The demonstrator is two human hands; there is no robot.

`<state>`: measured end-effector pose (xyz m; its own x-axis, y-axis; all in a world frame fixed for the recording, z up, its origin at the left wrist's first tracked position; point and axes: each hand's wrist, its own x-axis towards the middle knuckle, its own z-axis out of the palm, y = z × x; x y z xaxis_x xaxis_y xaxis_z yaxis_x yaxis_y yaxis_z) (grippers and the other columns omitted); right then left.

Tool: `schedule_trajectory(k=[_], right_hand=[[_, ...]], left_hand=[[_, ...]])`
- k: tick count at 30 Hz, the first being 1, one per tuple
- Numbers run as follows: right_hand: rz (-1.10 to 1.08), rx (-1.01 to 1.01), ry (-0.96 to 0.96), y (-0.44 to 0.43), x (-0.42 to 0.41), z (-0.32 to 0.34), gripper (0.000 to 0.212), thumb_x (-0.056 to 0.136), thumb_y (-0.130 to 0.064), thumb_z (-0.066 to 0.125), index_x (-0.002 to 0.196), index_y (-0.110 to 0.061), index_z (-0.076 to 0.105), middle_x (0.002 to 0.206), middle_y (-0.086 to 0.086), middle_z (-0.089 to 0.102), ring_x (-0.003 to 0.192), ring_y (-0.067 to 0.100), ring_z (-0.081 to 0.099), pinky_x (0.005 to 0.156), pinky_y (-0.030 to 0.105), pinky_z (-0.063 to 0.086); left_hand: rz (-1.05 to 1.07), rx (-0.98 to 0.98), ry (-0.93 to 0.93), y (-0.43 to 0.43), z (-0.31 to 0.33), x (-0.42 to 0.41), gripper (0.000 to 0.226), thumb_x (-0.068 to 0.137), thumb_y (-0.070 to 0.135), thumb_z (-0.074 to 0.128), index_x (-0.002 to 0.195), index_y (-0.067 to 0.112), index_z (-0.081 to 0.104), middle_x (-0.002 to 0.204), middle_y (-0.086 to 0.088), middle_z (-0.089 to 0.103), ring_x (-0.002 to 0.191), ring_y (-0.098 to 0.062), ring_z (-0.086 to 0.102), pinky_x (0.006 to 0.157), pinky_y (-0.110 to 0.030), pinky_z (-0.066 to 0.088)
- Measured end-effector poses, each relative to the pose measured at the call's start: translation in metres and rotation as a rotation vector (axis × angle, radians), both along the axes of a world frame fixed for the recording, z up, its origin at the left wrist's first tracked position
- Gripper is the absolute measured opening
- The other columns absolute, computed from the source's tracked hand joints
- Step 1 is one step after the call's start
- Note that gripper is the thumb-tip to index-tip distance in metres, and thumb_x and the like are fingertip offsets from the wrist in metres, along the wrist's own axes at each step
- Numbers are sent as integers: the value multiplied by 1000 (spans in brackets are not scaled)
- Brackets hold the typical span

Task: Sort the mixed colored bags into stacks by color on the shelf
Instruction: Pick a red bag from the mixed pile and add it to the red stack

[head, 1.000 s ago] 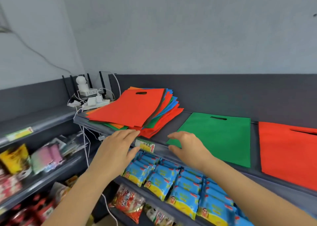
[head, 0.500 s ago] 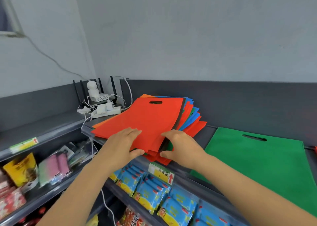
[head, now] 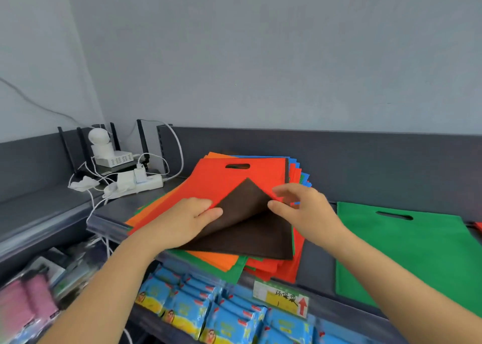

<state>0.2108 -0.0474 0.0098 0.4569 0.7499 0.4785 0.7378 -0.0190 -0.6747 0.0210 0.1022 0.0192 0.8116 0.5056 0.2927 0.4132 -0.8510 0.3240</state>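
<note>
A mixed stack of flat bags in red, orange, green and blue lies on the grey shelf. A red bag with a handle slot tops it. My left hand grips its near edge and my right hand pinches the same edge further right. The raised edge exposes a dark brown bag underneath. A single green bag lies flat to the right. A sliver of another red bag shows at the far right edge.
A white power strip, a small white camera and cables sit at the shelf's back left corner. A yellow price label hangs on the shelf's front lip. Blue snack packets fill the shelf below.
Both hands moved from the shelf's front edge onto the mixed stack and lifted the near edge of the top red bag, uncovering the brown bag. The view shifted left.
</note>
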Motion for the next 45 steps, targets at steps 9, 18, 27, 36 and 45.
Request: schedule_trajectory(k=[9, 18, 27, 36, 45], right_hand=[[-26, 0, 810, 1, -22, 1, 23, 95, -28, 51, 96, -7, 59, 92, 13, 65, 73, 18, 64, 61, 20, 57], [-103, -57, 494, -4, -30, -3, 22, 84, -24, 67, 106, -23, 63, 102, -1, 64, 88, 12, 60, 84, 28, 50], [-156, 5, 223, 0, -36, 0, 17, 86, -25, 65, 102, -21, 68, 95, -9, 67, 87, 8, 59, 78, 15, 44], [-270, 120, 448, -3, -35, 1, 23, 93, -40, 49, 87, -21, 62, 86, 2, 67, 76, 12, 63, 79, 31, 54], [-67, -47, 1141, -14, -35, 12, 32, 88, -29, 62, 97, 1, 60, 86, 18, 70, 60, 24, 70, 49, 23, 56]], left_hand=[[-76, -11, -155, 16, -10, 2, 51, 86, 35, 63, 57, 17, 25, 55, 6, 26, 52, -11, 23, 52, -31, 19], [-78, -156, -222, 31, -25, 5, 65, 46, 66, 67, 61, 7, 46, 55, 4, 42, 52, -11, 37, 55, -33, 31], [-184, -52, -312, 32, -29, 2, 67, 66, 90, 28, 50, 25, 26, 45, 6, 27, 46, -9, 28, 49, -26, 19], [-182, 93, -266, 12, -25, -6, 44, 90, 44, 52, 56, 23, 35, 47, 7, 41, 47, -12, 39, 48, -23, 25], [-212, 683, -226, -28, -17, -1, 31, 64, 22, 83, 91, 30, 69, 61, 14, 64, 50, -10, 61, 32, -25, 35]])
